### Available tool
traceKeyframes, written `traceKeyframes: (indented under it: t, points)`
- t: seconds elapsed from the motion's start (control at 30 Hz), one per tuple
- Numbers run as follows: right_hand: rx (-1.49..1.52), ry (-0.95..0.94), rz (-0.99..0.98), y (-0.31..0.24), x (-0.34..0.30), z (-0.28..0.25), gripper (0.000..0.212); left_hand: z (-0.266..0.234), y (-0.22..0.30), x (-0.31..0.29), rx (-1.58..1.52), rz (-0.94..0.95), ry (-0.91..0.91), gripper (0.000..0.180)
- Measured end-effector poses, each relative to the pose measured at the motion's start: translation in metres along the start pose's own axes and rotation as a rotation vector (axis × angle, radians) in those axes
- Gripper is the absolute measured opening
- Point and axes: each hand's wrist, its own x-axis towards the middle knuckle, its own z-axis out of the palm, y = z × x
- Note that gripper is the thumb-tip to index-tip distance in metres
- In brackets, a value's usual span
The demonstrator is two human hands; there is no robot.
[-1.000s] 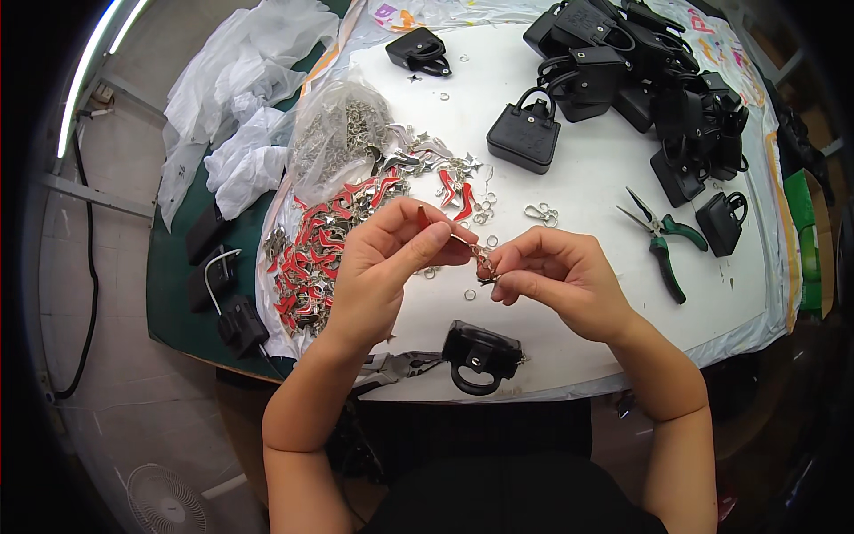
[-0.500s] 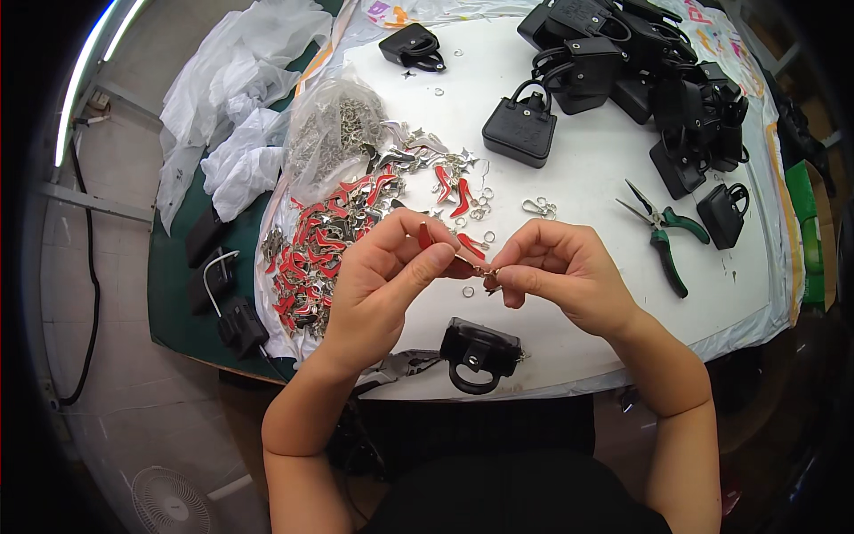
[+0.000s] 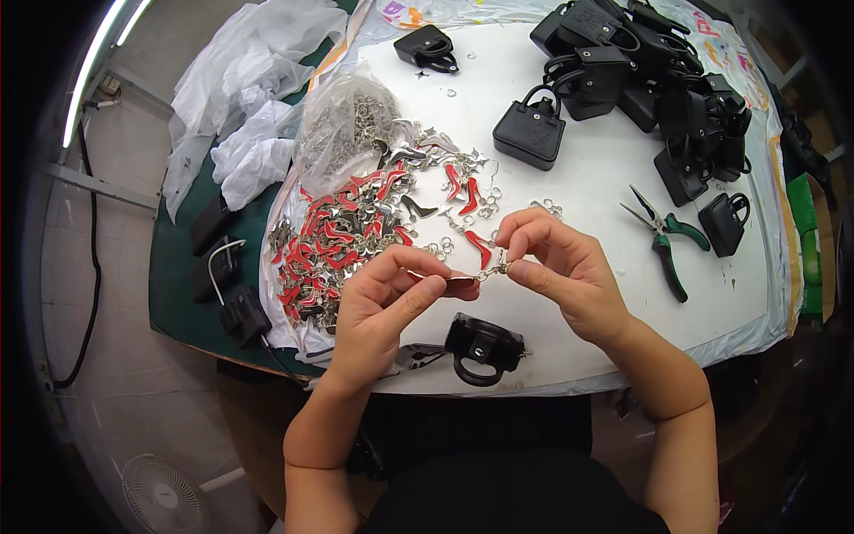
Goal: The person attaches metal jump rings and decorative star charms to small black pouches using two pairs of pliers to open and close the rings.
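Over the white table, my left hand (image 3: 384,301) pinches a shoe charm (image 3: 455,284), seen nearly edge-on, between thumb and fingers. Small metal links run from it to my right hand (image 3: 569,278), whose thumb and forefinger grip a silvery clasp (image 3: 500,267) at the other end. Just below both hands a small black handbag (image 3: 482,342) lies with its handle toward me. Beside the bag, a pair of pliers (image 3: 422,357) is partly hidden by my left wrist. A red high-heel charm (image 3: 479,247) lies just beyond my fingers.
A heap of red, black and silver charms (image 3: 334,236) spreads at the left, below a clear bag of metal hardware (image 3: 347,125). Green-handled pliers (image 3: 667,238) lie to the right. Black mini handbags (image 3: 614,62) pile at the back right; crumpled white plastic (image 3: 240,80) covers the far left.
My hands have drawn slightly apart, so the links between them show more. The charm in my left hand has turned flatter. The whole view has shifted a little.
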Motion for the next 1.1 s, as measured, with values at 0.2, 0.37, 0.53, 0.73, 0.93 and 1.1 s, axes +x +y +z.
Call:
traceKeyframes:
  t: [0.2, 0.37, 0.53, 0.73, 0.93, 1.1]
  points:
    - [-0.069, 0.016, -0.075, -0.007, -0.001, -0.001, 0.007, 0.013, -0.028, -0.037, 0.354, 0.433, 0.317, 0.025]
    - [0.088, 0.006, -0.027, -0.003, 0.001, -0.006, 0.006, 0.038, -0.045, -0.064, 0.747, 0.535, 0.259, 0.045]
    - [0.15, -0.219, 0.224, -0.012, 0.0, -0.001, 0.008, 0.04, -0.041, -0.055, 0.808, 0.446, 0.186, 0.039]
    - [-0.135, -0.365, 0.256, -0.037, -0.016, 0.0, 0.008, 0.035, -0.048, -0.051, 0.495, 0.306, 0.164, 0.038]
    - [-0.188, -0.322, 0.184, -0.043, -0.065, 0.016, 0.007, 0.047, -0.058, -0.048, -0.134, 0.075, 0.246, 0.025]
    - [-0.352, -0.022, 0.057, -0.033, -0.075, 0.033, 0.008, 0.046, -0.057, -0.051, 0.16, 0.271, 0.21, 0.022]
